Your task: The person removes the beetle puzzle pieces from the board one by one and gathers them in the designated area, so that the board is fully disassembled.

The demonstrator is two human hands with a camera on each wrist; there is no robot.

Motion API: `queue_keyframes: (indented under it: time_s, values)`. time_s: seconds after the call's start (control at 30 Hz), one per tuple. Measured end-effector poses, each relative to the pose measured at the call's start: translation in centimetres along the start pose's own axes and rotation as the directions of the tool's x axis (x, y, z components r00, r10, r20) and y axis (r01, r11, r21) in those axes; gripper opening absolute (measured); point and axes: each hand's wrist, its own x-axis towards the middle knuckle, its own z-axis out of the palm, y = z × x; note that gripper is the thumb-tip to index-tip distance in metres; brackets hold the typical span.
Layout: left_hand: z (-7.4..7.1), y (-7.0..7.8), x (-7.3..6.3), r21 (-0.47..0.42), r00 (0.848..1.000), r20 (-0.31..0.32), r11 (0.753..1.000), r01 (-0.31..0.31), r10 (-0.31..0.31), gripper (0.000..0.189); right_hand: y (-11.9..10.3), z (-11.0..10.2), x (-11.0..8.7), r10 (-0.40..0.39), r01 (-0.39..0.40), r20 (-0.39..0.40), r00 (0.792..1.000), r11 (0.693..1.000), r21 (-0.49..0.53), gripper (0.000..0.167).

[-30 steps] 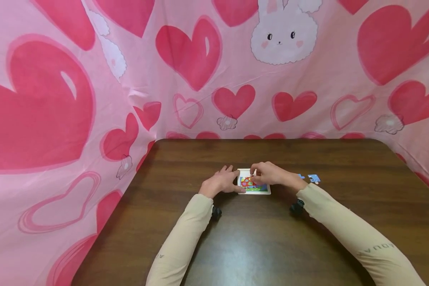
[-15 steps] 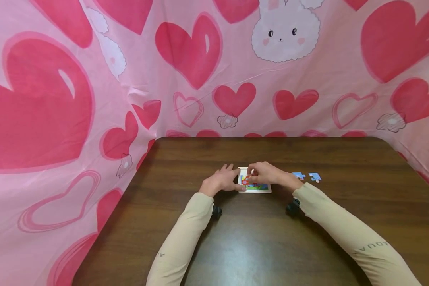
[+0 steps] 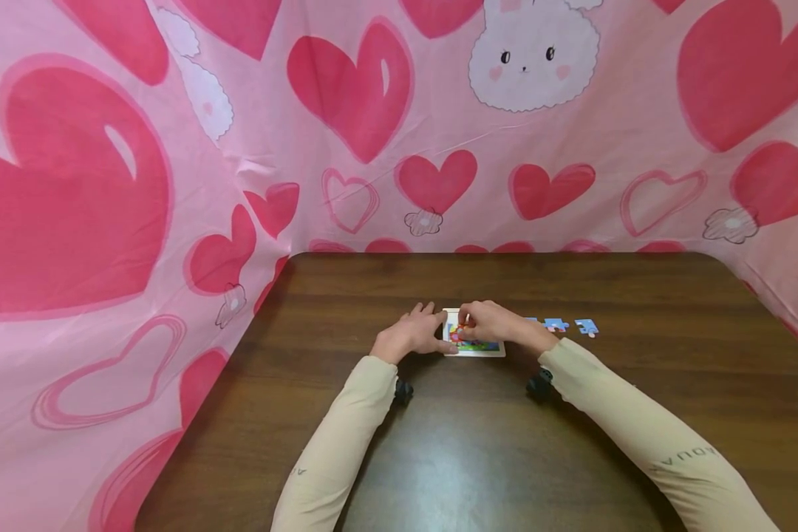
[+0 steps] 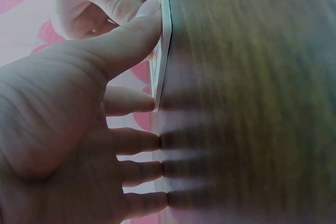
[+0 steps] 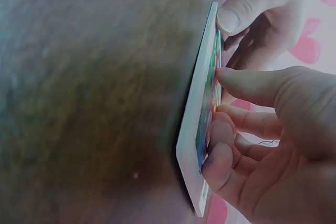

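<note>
A small white-framed jigsaw puzzle [image 3: 479, 353] with a colourful picture lies on the table between the hands. My left hand [image 3: 408, 334] is at its left side: the thumb rests on the near edge, the index finger touches a corner, and the other straight fingers stand on the table [image 4: 252, 129]. Over the left part of the picture, my right hand [image 3: 495, 324] has its thumb and index fingertips down on the surface, seemingly pinching a puzzle piece there. The fingers largely hide that piece. In the right wrist view its remaining fingers curl over the frame [image 5: 191, 140].
To the right of the frame lie loose blue puzzle pieces, one [image 3: 556, 325] beside the right wrist and another [image 3: 587, 327] farther right; part of a third [image 3: 532, 319] shows behind the wrist. A pink heart-patterned cloth [image 3: 432, 89] hangs behind the table and along its left side.
My right hand has shifted slightly left over the puzzle, uncovering more of the loose blue pieces. The left hand stays at the frame.
</note>
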Motion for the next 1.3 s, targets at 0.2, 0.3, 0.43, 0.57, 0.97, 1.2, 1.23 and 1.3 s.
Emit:
queue_keyframes:
  time_s: [0.2,0.3,0.43,0.57,0.97,1.2,1.23,1.3]
  values:
    - [0.23,-0.03,0.07,0.007,1.0,-0.006,1.0,-0.01,0.01,0.083,-0.03,0.13,-0.03,-0.018,0.018,0.0,1.0,1.0,-0.019,0.026]
    - [0.33,-0.03,0.02,0.01,1.0,-0.01,1.0,-0.011,0.011,0.083,-0.09,0.25,-0.17,-0.02,0.02,-0.009,1.0,1.0,-0.015,0.026]
    - [0.44,0.02,0.0,0.007,1.0,-0.007,1.0,-0.011,0.011,0.083,-0.19,0.36,-0.48,-0.016,0.017,-0.023,1.0,1.0,0.004,0.026]
    - [0.49,0.06,0.07,0.002,1.0,-0.003,1.0,-0.008,0.008,0.083,-0.2,0.43,-0.68,-0.027,0.027,-0.044,0.999,1.0,0.013,0.026]
    - [0.0,0.16,0.15,0.01,1.0,-0.009,1.0,-0.011,0.011,0.084,-0.38,0.16,-0.72,-0.045,0.048,-0.069,0.997,0.998,0.037,0.028]
    - [-0.01,0.07,0.02,0.011,1.0,-0.007,1.0,-0.008,0.008,0.084,-0.25,0.39,-0.51,-0.072,0.077,-0.082,0.994,0.995,0.061,0.028]
    - [0.0,0.05,-0.01,0.01,1.0,-0.007,1.0,-0.009,0.009,0.084,-0.24,0.42,-0.46,-0.072,0.077,-0.081,0.994,0.995,0.063,0.028]
    - [0.0,0.02,-0.04,0.008,1.0,-0.005,1.0,-0.007,0.007,0.084,-0.24,0.47,-0.35,-0.07,0.075,-0.077,0.995,0.995,0.067,0.027]
